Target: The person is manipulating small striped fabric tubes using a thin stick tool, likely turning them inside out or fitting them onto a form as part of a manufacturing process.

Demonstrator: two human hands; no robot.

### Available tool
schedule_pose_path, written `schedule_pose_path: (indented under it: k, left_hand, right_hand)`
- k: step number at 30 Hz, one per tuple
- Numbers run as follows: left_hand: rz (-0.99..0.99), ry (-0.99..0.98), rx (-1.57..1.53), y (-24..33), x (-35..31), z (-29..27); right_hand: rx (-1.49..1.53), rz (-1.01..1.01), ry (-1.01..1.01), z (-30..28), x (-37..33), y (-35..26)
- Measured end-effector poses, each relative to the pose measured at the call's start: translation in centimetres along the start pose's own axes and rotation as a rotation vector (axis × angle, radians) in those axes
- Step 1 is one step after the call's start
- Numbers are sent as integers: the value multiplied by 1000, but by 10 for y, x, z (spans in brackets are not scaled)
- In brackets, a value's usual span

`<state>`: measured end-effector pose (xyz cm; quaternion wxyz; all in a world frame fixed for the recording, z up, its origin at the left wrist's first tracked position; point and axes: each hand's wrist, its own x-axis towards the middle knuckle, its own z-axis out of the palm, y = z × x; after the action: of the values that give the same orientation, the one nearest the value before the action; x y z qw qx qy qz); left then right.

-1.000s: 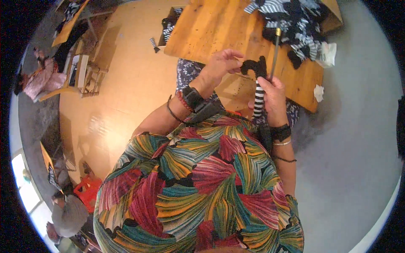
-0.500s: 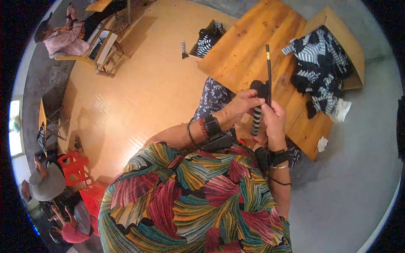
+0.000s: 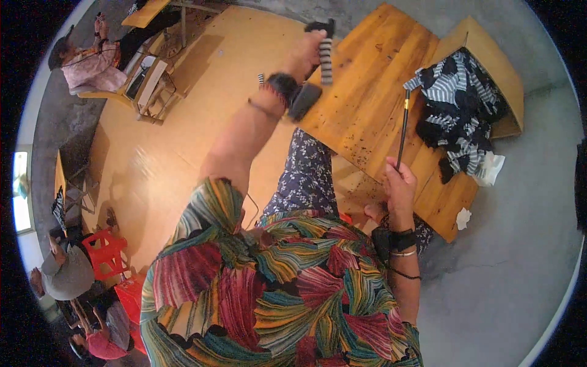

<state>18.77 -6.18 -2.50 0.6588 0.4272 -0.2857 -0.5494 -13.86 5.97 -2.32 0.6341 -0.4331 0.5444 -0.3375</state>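
Stretched far ahead over the table's far left edge, my left hand [image 3: 312, 49] is closed on a small sock-like knitted piece [image 3: 326, 61]. It has black and grey stripes and a solid black end; I cannot tell whether it is a sock or a glove. Close to my body, my right hand [image 3: 400, 180] grips the lower end of a black chopstick [image 3: 404, 125] with a gold band. The chopstick points up and away over the wooden table [image 3: 367, 92].
A cardboard box [image 3: 513, 110] lies tipped at the right, spilling striped knitted pieces [image 3: 458, 92] onto the table. Dark lint dots the tabletop. White crumpled paper [image 3: 490, 169] sits near the right edge. Another striped piece [image 3: 261, 79] lies on the floor. Other people sit at the left, near red stools [image 3: 105, 251].
My left hand has moved from beside my right hand to the far left, carrying the striped knitted piece off the chopstick. My right hand keeps the chopstick, now bare and tilted further right.
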Motion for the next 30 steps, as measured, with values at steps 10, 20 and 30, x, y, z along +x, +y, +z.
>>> schedule_pose_path:
  k: [10, 20, 30]
  left_hand:
    - [-207, 91, 191, -62, -72, 21]
    - [-449, -128, 291, -115, -123, 72]
    - [-525, -78, 293, -138, -136, 78]
  right_hand:
    - [77, 54, 179, -57, -21, 22]
    - [-149, -296, 559, -185, 46, 66]
    - [-142, -396, 649, -215, 79, 10]
